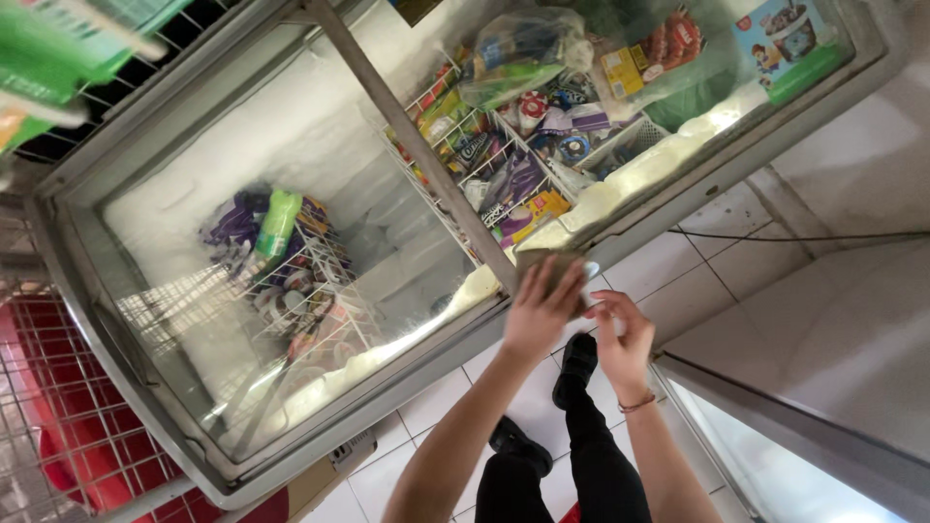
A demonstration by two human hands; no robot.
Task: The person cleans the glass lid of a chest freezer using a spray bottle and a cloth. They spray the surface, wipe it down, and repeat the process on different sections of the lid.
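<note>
A chest freezer (387,373) with sliding glass lids fills the view. My left hand (542,310) presses a brownish cloth (539,263) against the freezer's front rim, just below the lid frame. My right hand (620,339) is right beside it, fingers curled near the same cloth, a thin band on the wrist. Whether the right hand grips the cloth is unclear. The right half of the freezer is uncovered, showing wire baskets (504,136) packed with colourful frozen packets. Frost lines the inner walls.
Under the left glass lid (242,252), a wire basket holds purple and green packets (276,228). A red wire rack (68,407) stands at the left. My black-clad legs and shoes (576,358) stand on white floor tiles. Another cabinet's edge (775,426) is at the lower right.
</note>
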